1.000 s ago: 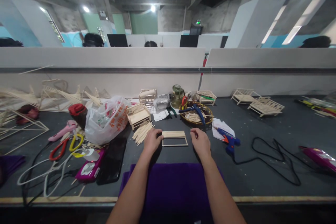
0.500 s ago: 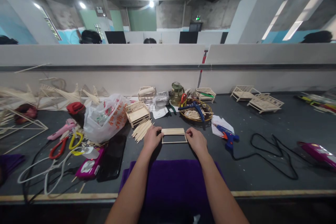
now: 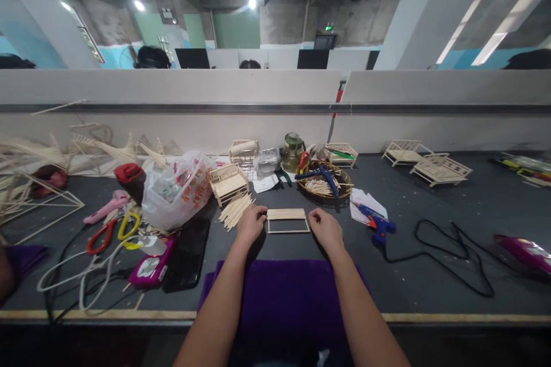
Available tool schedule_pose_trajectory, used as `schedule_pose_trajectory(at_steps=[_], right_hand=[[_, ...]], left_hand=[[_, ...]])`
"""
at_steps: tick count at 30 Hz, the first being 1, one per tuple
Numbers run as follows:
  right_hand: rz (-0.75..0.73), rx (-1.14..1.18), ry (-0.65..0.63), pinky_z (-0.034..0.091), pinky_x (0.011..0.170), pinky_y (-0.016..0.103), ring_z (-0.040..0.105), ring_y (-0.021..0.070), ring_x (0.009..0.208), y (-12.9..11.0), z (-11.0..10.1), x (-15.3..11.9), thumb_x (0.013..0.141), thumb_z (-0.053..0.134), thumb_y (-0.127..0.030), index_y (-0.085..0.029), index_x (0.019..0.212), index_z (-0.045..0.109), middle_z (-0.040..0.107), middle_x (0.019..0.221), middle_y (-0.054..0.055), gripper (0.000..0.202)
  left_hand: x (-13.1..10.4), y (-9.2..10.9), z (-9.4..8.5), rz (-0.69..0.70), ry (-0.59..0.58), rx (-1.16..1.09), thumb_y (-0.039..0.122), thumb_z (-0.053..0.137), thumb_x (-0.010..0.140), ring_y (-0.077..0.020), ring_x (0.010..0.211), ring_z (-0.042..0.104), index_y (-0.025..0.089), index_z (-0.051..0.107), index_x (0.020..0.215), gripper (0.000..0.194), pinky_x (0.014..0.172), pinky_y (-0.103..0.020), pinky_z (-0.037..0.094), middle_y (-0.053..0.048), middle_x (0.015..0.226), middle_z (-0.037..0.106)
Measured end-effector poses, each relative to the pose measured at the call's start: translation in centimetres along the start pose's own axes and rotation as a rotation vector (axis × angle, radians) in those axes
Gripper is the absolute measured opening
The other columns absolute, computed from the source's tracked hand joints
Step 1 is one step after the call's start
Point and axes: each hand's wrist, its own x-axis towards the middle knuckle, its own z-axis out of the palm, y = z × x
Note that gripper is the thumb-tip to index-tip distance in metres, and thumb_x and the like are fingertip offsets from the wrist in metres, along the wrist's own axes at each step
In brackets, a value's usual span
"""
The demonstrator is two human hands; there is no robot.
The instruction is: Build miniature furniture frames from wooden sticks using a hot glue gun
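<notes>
A small rectangular frame of thin wooden sticks (image 3: 288, 231) lies on the dark tabletop in front of me, its far half covered by a row of sticks laid side by side. My left hand (image 3: 251, 225) rests at its left end, thumb and finger closed on the edge by the row. At the right end, my right hand (image 3: 327, 232) has its fingertips pinched together just beside the frame's upper corner; whether a stick is between them is hidden. A pile of loose sticks (image 3: 236, 210) lies beyond my left hand.
A small stick-built bench (image 3: 229, 181) and a plastic bag (image 3: 176, 192) stand left. Behind are a basket of sticks (image 3: 346, 191) and a jug (image 3: 293, 152). Right lies a blue glue gun (image 3: 377, 225) with its cord; left, a black phone (image 3: 187, 258). A purple cloth (image 3: 286, 298) lies in front.
My right hand has drawn slightly rightward from the frame's end. My left hand stays at the left end. The whole view has shifted a little.
</notes>
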Motion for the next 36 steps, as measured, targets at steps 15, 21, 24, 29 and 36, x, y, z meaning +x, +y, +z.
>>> schedule_pose_trajectory(at_steps=[15, 21, 24, 29, 36], right_hand=[[-0.024, -0.016, -0.007, 0.031, 0.059, 0.023, 0.057, 0.0155, 0.077, 0.13, 0.21, -0.03, 0.084, 0.046, -0.027, -0.026, 0.082, 0.067, 0.067, 0.082, 0.0, 0.021], [-0.03, -0.015, -0.011, 0.032, 0.059, 0.023, 0.058, 0.0153, 0.076, 0.18, 0.21, 0.03, 0.084, 0.046, -0.026, -0.025, 0.083, 0.068, 0.067, 0.082, 0.001, 0.022], [-0.035, -0.014, 0.005, 0.033, 0.06, 0.023, 0.058, 0.0152, 0.076, 0.15, 0.15, -0.02, 0.084, 0.046, -0.025, -0.025, 0.083, 0.068, 0.067, 0.082, 0.001, 0.022], [-0.046, -0.014, 0.007, 0.033, 0.06, 0.022, 0.057, 0.0147, 0.075, 0.06, 0.0, -0.12, 0.083, 0.046, -0.023, -0.024, 0.081, 0.068, 0.067, 0.081, 0.001, 0.022], [-0.041, 0.041, 0.004, 0.034, 0.061, 0.023, 0.057, 0.0151, 0.074, -0.15, -0.4, -0.34, 0.082, 0.046, -0.024, -0.024, 0.082, 0.068, 0.067, 0.08, 0.001, 0.022]], left_hand=[[-0.07, 0.03, 0.3, -0.018, 0.004, 0.034, 0.019, 0.063, 0.079, -0.017, 0.094, 0.058, 0.024, 0.071, 0.101, 0.024, 0.082, -0.026, 0.042, -0.004, 0.098, 0.066], [-0.16, 0.27, 0.09, -0.016, 0.003, 0.03, 0.019, 0.061, 0.08, -0.0173, 0.094, 0.058, 0.022, 0.071, 0.102, 0.025, 0.082, -0.027, 0.043, -0.005, 0.099, 0.066], [-0.15, 0.33, 0.08, -0.02, 0.007, 0.029, 0.018, 0.06, 0.08, -0.0172, 0.093, 0.058, 0.023, 0.071, 0.101, 0.024, 0.082, -0.027, 0.043, -0.005, 0.099, 0.066], [-0.14, 0.2, 0.21, -0.035, 0.019, -0.004, 0.018, 0.061, 0.079, -0.0164, 0.091, 0.059, 0.023, 0.071, 0.1, 0.023, 0.08, -0.027, 0.043, -0.004, 0.099, 0.066], [-0.45, 0.23, 0.02, -0.042, 0.052, -0.04, 0.019, 0.063, 0.077, -0.0156, 0.084, 0.058, 0.018, 0.07, 0.08, 0.008, 0.076, -0.026, 0.042, -0.003, 0.085, 0.066]])
